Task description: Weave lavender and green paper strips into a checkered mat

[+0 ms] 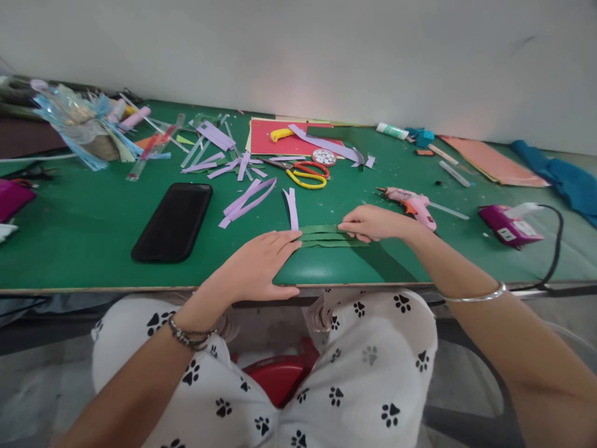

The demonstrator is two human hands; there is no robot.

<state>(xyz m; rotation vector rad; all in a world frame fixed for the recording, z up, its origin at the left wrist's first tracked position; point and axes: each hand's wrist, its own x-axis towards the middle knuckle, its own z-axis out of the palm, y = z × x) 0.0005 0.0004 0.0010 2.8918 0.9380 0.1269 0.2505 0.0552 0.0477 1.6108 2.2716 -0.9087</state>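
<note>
Strips are risking tearing if we're overpulling, right fingers pinching one, left fingers opposite lying flat, slightly parted.

The desk is deep green, and the paper strips lying on it are a duller green. Loose cuttings are lilac. The phone is black. The scissors have one orange-red handle loop and one yellow. A sheet is bright red; another sheet is peach. The glue gun is pale pink with an orange trigger, the socket box magenta and white, the cloth teal blue. White trousers carry a scattered black paw-print pattern. The stool is red, the bangle silver.
</note>
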